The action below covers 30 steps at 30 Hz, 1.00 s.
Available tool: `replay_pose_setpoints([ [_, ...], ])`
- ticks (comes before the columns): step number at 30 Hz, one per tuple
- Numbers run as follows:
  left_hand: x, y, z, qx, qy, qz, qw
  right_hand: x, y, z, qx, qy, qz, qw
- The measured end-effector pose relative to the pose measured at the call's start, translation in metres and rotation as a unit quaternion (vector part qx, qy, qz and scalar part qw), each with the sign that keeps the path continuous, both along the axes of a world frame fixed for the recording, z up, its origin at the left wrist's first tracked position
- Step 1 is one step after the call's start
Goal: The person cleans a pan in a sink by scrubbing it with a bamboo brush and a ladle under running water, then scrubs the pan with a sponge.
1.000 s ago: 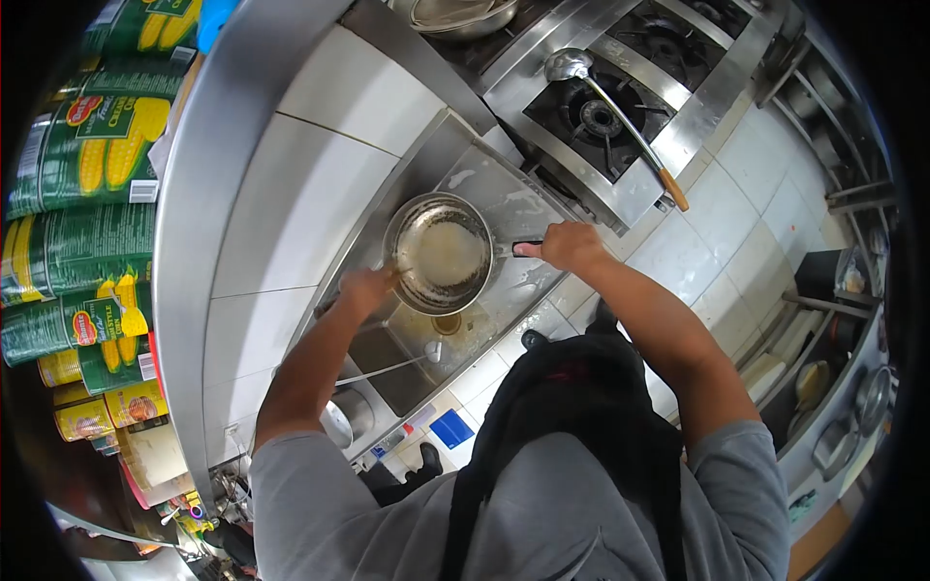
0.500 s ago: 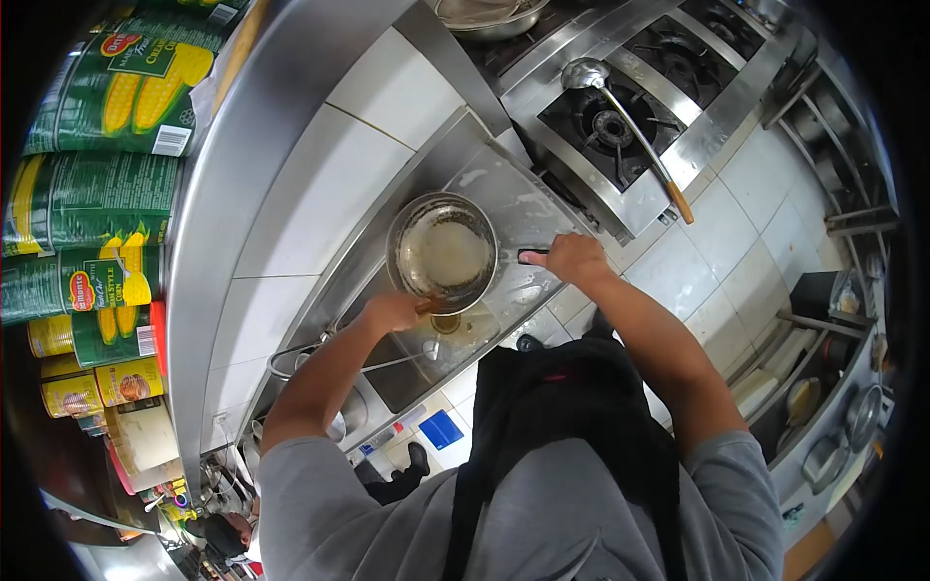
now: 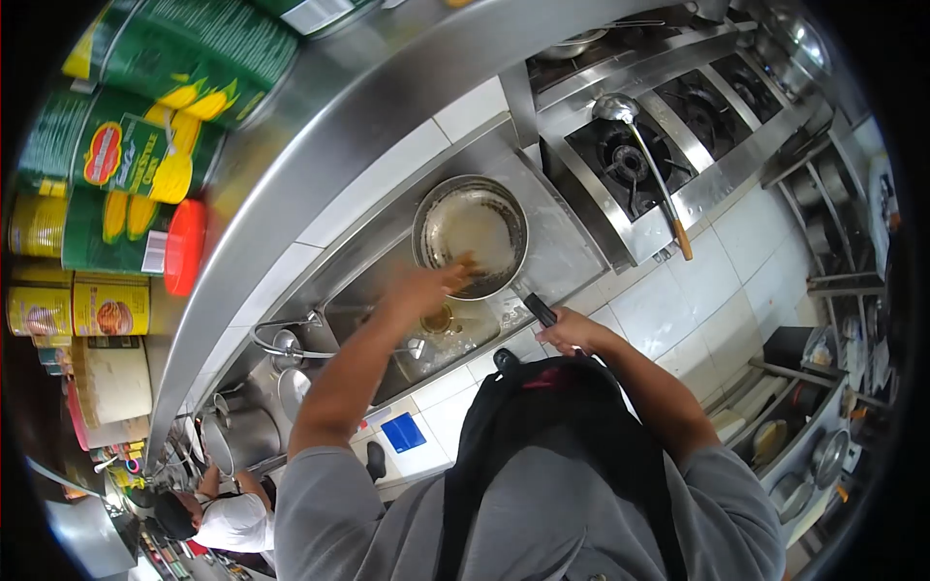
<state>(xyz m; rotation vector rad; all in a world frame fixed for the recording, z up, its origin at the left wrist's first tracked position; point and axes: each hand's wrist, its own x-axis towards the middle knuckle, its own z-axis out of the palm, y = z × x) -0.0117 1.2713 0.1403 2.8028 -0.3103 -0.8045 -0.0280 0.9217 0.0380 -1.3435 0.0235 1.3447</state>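
Steel pan (image 3: pixel 472 225) over sink counter (image 3: pixel 557 232), fwd-L of R hand (image 3: pixel 578 332), fingers closed on black handle (image 3: pixel 539 309), axis back-R from rim; L hand (image 3: pixel 418 290) nearer bowl, at near-L rim, finger grip can't tell (blur).

The left hand (image 3: pixel 421 292) is blurred, the brown thing (image 3: pixel 466 266) at its fingers too smeared to identify

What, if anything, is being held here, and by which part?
The right hand holds the pan by the end of its black handle. Whether the left hand, blurred over the pan, holds anything cannot be told.
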Motion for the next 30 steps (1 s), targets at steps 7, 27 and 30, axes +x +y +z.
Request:
replay_pose_setpoints([
  [7, -0.029, -0.018, -0.040, 0.185, 0.036, 0.061, 0.980, -0.018, -0.003, -0.022, -0.071, -0.396, 0.026, 0.915],
  [27, -0.062, 0.021, -0.038, 0.124, -0.035, 0.229, 0.965, -0.036, 0.021, -0.029, -0.082, -0.453, 0.042, 0.887],
  [30, -0.065, 0.054, -0.072, 0.155, -0.032, 0.241, 0.957, -0.034, 0.034, -0.016, -0.128, -0.420, 0.040, 0.898],
])
